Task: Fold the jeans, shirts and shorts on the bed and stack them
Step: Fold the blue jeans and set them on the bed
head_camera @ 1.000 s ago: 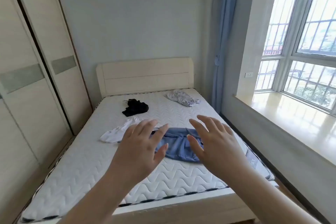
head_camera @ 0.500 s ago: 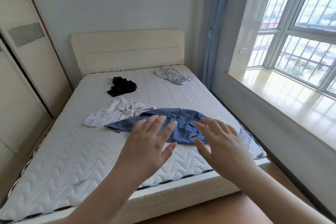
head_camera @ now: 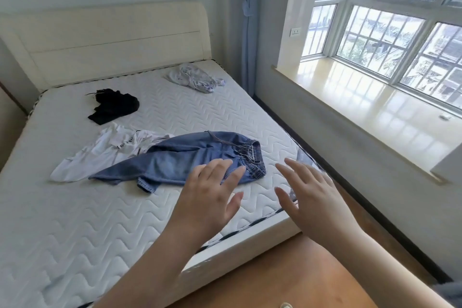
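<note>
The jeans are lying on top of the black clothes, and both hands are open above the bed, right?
Not quite. The head view shows the jeans overlapping the white shirt, not the black clothes, which lie apart nearer the headboard. Both the left hand and right hand are open above the bed.

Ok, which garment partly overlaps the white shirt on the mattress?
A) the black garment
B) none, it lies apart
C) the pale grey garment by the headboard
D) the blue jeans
D: the blue jeans lie across the white shirt's near edge, while the black garment and the pale grey garment sit apart, farther up the mattress.
</note>
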A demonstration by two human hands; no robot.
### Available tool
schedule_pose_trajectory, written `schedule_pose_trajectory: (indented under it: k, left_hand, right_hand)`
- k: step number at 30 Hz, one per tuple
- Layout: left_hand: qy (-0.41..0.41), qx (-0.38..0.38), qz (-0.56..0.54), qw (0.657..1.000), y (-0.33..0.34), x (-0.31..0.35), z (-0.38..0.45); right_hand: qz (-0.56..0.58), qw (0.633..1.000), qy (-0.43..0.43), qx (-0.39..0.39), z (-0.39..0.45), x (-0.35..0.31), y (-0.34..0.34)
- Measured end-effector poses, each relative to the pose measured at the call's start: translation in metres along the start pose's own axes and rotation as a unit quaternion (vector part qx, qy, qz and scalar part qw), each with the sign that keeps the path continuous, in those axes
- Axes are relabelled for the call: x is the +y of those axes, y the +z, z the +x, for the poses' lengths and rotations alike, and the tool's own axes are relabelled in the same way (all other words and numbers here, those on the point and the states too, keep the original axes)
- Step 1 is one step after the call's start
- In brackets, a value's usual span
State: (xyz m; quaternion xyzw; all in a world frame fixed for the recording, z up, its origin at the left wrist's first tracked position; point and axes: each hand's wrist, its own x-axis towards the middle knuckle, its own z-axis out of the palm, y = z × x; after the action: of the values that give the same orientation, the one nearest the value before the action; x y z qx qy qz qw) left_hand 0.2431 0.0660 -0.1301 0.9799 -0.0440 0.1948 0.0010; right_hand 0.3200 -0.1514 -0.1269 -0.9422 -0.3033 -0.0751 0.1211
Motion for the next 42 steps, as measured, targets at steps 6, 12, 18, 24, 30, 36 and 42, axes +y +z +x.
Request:
schedule_pose_trajectory:
  k: [6,12,18,24,30,36,42]
  left_hand:
    - [-0.012,-0.021,-0.018,1.000,0.054,0.020,0.077]
    - [-0.045,-0.055,-0.010,0.997,0.095,0.026,0.115]
    - [-0.089,-0.105,0.033,0.990,0.123,0.004,0.116]
    - [-0.110,-0.123,0.023,0.986,0.156,-0.031,0.129]
    - [-0.088,-0.148,-0.031,0.984,0.192,-0.076,0.148]
    - [-0.019,-0.214,-0.053,0.975,0.237,-0.105,0.171]
    - [-0.002,-0.242,-0.063,0.968,0.274,-0.103,0.205]
  right_hand:
    - [0.019,0.999,0.019,-0.032,0.048,0.079,0.023]
    - [0.036,0.995,0.001,-0.090,0.098,0.132,0.055]
    - [0.062,0.989,-0.041,-0.128,0.145,0.128,0.095]
    - [0.051,0.980,-0.069,-0.179,0.188,0.108,0.143]
    - [0.026,0.980,-0.038,-0.193,0.229,0.099,0.175]
    - [0.023,0.979,0.025,-0.202,0.244,0.109,0.192]
    - [0.016,0.972,0.070,-0.225,0.252,0.138,0.211]
